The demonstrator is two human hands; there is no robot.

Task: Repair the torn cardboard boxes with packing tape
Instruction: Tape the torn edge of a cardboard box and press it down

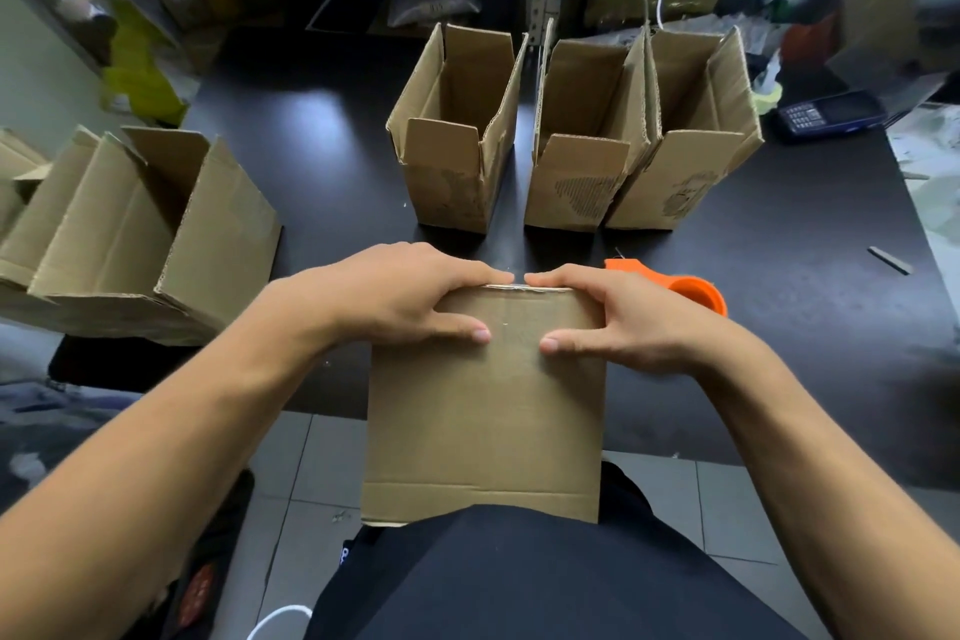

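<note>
While the cardboard box (485, 405) leans from the person's lap up to the near edge of the black table (322, 130), both hands grip its far end. The left hand (395, 296) curls its fingers over the top edge and lays its thumb flat on the broad face; the right hand (608, 312) mirrors it, so the box's upper edge sits clamped between fingers behind and thumbs in front. The fingertips of the two hands nearly meet at the middle of that edge, where a thin glossy strip, seemingly clear tape, catches the light. The box's face is plain brown corrugated board, matte, with a crease line near its lower end.

Just behind the right hand an orange plastic tape dispenser (693, 294) lies on the table, partly hidden by the fingers. Farther back three open boxes stand upright: one (457, 161) apart on the left, and two (584, 172) (691, 156) touching side by side on the right. Each shows a scuffed patch on its near wall where the outer paper is torn off and the ribbed fluting is bare. At the left a larger open carton (156, 234) stands with flaps raised. A dark blue keypad handset (831, 114) rests at the table's far right.
</note>
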